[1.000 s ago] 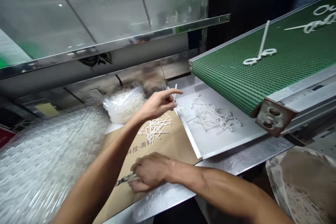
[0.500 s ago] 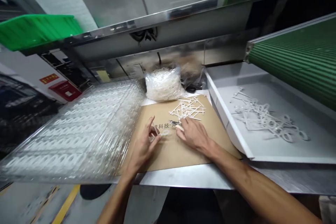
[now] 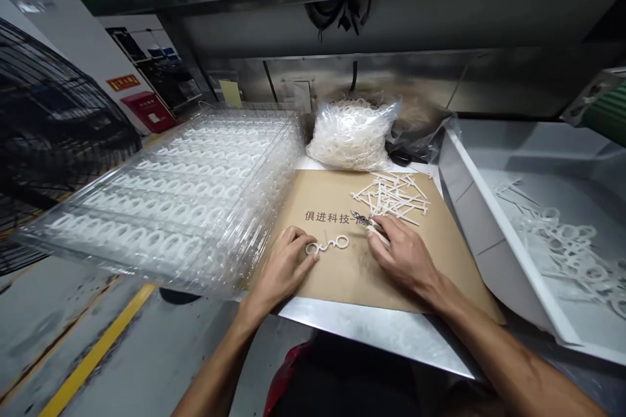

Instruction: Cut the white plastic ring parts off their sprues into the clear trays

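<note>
My left hand (image 3: 283,268) pinches one end of a white plastic two-ring piece (image 3: 341,242) between thumb and fingers, just above the cardboard sheet (image 3: 337,283). A short curved link joins its two rings. In my right hand (image 3: 405,253) is a pair of nippers (image 3: 360,217), jaws pointing left toward the piece but apart from it. Fingers hide much of the handles. Beyond the right hand lies a loose pile of thin white plastic sticks (image 3: 391,194).
Stacked clear trays (image 3: 161,189) filled with white ring pieces stand on the left. A plastic bag of white parts (image 3: 352,133) sits at the back. On the right, a walled white tray (image 3: 493,208) holds more ring pieces, with a green conveyor belt (image 3: 609,111) above its far side.
The camera view has turned, shifting the scene. My left fingers have closed down on the ring piece, where the index finger was raised before. The nippers stay in my right hand.
</note>
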